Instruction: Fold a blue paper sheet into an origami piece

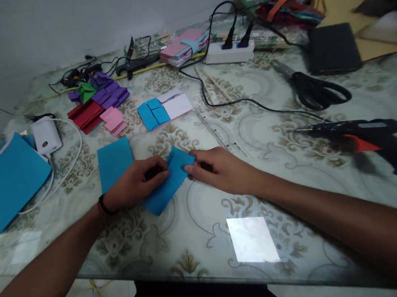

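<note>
A piece of blue paper (pixel 170 186), with a crease or fold along its upper part, is held between my two hands just above the table. My left hand (pixel 138 179) grips its left side, thumb against the face of the sheet. At the upper right corner my right hand (pixel 216 167) pinches the paper between thumb and fingers. Partly under my left wrist lies another blue paper piece (pixel 114 160). Beyond my hands rests a folded blue and white paper piece (pixel 154 113), near a small pink folded paper (pixel 114 121).
Red folded paper (pixel 87 116) and purple folded papers (pixel 111 93) lie at the back left. Large blue sheets (pixel 14 182) sit far left beside a white device (pixel 46 135). Scissors (pixel 319 89), a glue gun (pixel 362 131) and its cable are on the right. A power strip (pixel 229 52) stands behind.
</note>
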Motion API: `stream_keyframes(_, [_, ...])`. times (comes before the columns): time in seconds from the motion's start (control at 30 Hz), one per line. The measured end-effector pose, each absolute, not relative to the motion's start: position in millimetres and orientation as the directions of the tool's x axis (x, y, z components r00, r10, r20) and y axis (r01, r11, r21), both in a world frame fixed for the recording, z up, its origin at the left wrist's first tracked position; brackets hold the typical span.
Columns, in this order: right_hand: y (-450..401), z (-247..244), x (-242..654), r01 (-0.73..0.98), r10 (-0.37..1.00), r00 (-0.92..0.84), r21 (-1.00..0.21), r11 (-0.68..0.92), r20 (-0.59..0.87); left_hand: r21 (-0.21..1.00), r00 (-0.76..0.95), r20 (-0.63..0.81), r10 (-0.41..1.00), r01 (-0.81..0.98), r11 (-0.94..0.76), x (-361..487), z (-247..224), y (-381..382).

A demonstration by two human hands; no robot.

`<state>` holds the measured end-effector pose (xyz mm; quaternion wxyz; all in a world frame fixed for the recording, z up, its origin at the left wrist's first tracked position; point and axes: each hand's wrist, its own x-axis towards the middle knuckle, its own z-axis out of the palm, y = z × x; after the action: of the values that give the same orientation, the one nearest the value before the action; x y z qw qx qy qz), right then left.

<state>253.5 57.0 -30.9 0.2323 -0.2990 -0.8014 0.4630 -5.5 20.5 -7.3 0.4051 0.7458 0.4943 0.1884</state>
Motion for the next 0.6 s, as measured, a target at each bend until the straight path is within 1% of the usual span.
stream_keyframes(0.6, [56.5,-31.3,253.3,0.257,0.696,-0.71,-0.879,0.401,0.11,0.791,0.45,-0.103,0.887,0.578,-0.201,-6.0,-7.9,20.1])
